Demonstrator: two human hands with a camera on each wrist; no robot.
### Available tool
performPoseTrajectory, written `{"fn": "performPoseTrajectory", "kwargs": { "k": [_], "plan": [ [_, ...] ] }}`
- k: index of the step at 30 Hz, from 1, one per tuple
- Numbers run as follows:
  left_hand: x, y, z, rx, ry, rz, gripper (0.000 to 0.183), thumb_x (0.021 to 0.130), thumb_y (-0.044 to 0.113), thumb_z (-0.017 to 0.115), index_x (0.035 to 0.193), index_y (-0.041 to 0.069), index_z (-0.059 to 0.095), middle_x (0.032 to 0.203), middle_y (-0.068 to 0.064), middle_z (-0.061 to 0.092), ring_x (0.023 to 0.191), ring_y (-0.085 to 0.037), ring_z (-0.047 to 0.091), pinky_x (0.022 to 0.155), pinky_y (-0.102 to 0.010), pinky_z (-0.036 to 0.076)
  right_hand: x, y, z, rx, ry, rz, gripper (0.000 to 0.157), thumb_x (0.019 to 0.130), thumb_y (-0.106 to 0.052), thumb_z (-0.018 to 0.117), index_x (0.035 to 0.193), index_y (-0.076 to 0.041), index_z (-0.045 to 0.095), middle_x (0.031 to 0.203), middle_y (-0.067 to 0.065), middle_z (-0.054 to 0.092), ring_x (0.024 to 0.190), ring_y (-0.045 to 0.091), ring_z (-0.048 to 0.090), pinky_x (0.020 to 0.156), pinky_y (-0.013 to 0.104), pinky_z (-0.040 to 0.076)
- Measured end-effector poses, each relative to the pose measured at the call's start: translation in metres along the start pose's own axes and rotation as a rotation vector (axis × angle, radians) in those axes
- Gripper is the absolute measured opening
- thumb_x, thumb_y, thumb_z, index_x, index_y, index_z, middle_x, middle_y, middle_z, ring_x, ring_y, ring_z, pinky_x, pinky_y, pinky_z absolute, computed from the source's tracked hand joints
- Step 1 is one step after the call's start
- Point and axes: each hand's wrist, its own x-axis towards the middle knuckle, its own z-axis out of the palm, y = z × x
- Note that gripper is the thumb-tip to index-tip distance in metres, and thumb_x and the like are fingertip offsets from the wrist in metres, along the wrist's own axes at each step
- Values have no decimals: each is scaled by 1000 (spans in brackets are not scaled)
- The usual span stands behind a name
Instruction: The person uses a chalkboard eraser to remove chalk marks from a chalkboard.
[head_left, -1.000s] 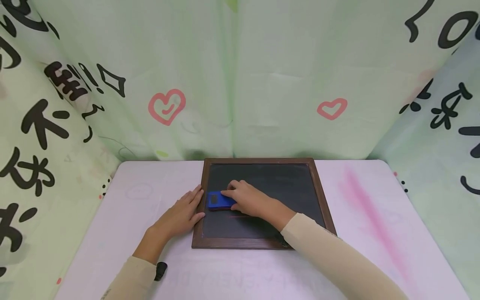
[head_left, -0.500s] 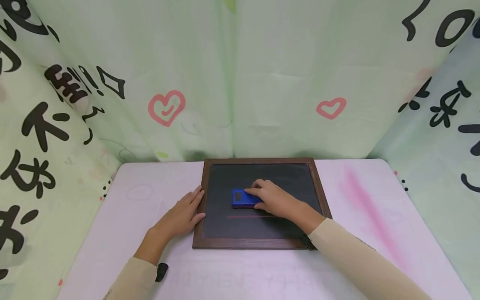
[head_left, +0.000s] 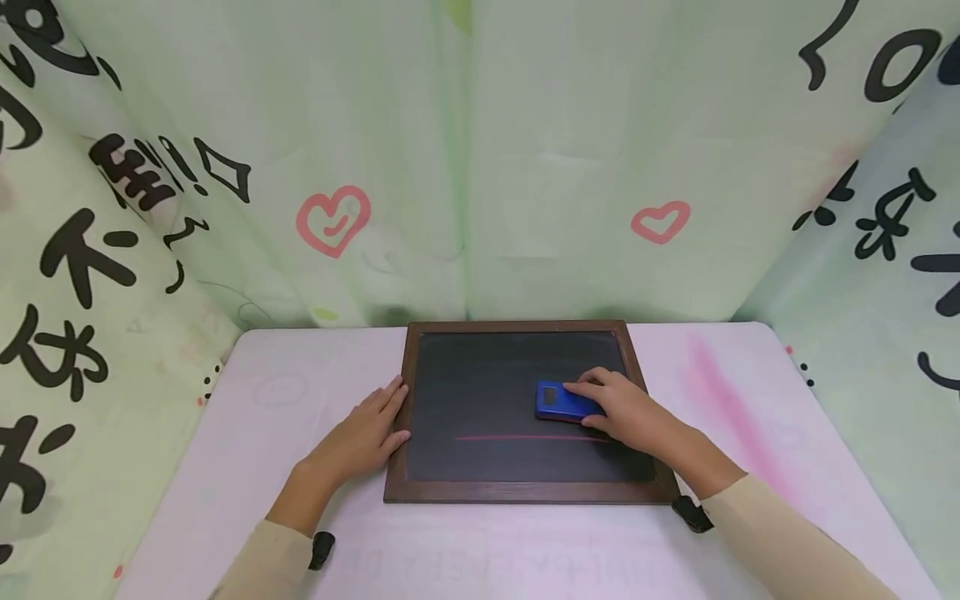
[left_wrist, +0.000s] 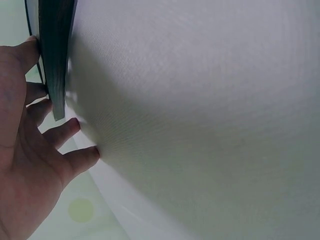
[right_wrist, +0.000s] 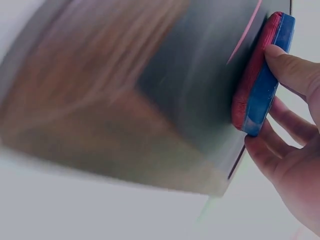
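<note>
A small blackboard (head_left: pixel 480 375) in a brown wooden frame lies on the table. My right hand (head_left: pixel 626 412) grips a blue eraser (head_left: pixel 561 402) at its right end, over the right half of the board. In the right wrist view the eraser (right_wrist: pixel 261 95) shows a red pad facing the board, with thumb and fingers on opposite sides of its blue back. One pink chalk line (head_left: pixel 517 437) runs across the board just below the eraser. My left hand (head_left: pixel 360 437) rests with extended fingers at the frame's left edge; in the left wrist view its fingertips touch the frame (left_wrist: pixel 55 60) and table.
The table (head_left: pixel 480 550) has a whitish-pink cover with a pink smear (head_left: pixel 738 408) on the right. Behind and at both sides hangs a pale green curtain (head_left: pixel 465 167) with black writing and pink hearts.
My right hand has slid the eraser from the board's left side to its right side. More of the pink line shows now. The left hand stays at the frame.
</note>
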Motion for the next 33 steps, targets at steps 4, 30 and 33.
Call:
{"fn": "performPoseTrajectory", "kwargs": {
  "k": [4, 30, 33],
  "plan": [
    [0, -2, 2, 2, -7, -14, 71, 107, 33, 57, 162, -2, 26, 172, -16, 19, 153, -45, 30, 124, -56, 30, -13, 11, -3, 7, 26, 24, 55, 89, -14, 82, 140, -6, 64, 129, 19, 61, 118, 39, 61, 97, 54, 56],
    [-1, 1, 2, -11, -3, -28, 72, 107, 33, 57, 162, -1, 27, 172, -15, 21, 152, -47, 31, 121, -62, 32, -8, 18, -4, 32, 43, 42, 54, 88, -17, 83, 137, -3, 66, 128, 20, 62, 117, 41, 61, 99, 57, 54],
    [-1, 1, 2, -11, 0, -26, 71, 107, 34, 57, 162, -1, 27, 172, -15, 21, 152, -47, 31, 120, -63, 33, 3, 12, -2, 27, 19, 24, 55, 90, -19, 82, 139, -3, 64, 129, 20, 61, 118, 40, 61, 100, 56, 54]
  ]
}}
